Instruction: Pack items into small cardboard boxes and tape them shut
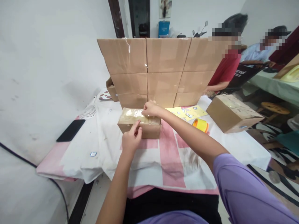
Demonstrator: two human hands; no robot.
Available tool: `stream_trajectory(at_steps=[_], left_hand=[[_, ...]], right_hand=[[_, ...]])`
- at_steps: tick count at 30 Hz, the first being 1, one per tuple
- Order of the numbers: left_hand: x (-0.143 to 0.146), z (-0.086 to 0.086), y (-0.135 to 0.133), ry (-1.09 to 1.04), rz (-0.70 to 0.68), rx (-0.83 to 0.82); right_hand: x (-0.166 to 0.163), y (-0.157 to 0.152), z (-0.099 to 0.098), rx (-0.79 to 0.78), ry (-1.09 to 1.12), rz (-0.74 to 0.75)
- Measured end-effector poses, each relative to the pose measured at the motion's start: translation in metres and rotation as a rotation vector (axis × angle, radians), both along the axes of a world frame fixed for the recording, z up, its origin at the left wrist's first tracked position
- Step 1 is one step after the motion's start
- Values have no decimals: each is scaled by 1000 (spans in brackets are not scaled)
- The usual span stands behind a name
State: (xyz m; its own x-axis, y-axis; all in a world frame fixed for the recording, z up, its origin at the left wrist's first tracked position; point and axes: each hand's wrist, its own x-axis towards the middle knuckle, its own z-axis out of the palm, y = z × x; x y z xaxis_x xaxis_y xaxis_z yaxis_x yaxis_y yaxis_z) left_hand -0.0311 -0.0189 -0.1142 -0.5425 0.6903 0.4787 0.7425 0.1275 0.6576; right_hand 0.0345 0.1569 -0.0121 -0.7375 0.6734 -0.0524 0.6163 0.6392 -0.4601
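1. Grip state. I read the left hand [132,138] as closed: thumb and fingers are drawn together and pinched against the near top edge of a small brown cardboard box [149,130]. I cannot tell whether they also hold a tape end. The right hand [151,109] is not closed round anything. Its fingers are bent down and press on the top face of the same box, at the far right corner.

2. Position of the box. The box lies flat between the two hands, its long side across my view. A strip of clear glossy tape [132,114] covers its top and runs to the left of the right hand. The box rests on a table under a white and pink cloth [168,155].

3. Surroundings, referenced to the grip.
- Just beyond the right hand: a wall of stacked brown cardboard cartons [163,68], three rows high.
- To the right of the right hand, near: yellow paper sheets [187,112] and a yellow plastic tape roll [201,125] lying on its side.
- Further right, well apart: a larger brown cardboard carton [233,113] at the table edge.
- To the left of the left hand, well apart: a flat black phone [70,130], face down or dark.

4. Other people. Two persons sit beyond the cartons at the far right. Their hands are well apart from the box.
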Motion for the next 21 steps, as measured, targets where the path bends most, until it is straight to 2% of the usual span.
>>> stream_trajectory(at_steps=[4, 7, 9, 12, 16, 18, 21], left_hand=[[2, 0, 1, -7, 19, -43], [4, 1, -1, -15, 42, -77], [6, -2, -3, -12, 59, -85], [7, -14, -5, 1, 65, -66], [6, -44, -6, -71, 152, 32], [4, -59, -6, -121, 192, 70], [2, -71, -4, -140, 193, 59]], right_hand=[[-9, 4, -9, 251, 174, -168], [10, 39, -7, 413, 310, -265], [48, 78, -5, 446, 311, -315], [136, 133, -10, 381, 194, -399], [248, 165, -33, 275, -22, -534], [280, 171, -49, 245, -72, -565], [298, 181, -73, 208, -118, -595]])
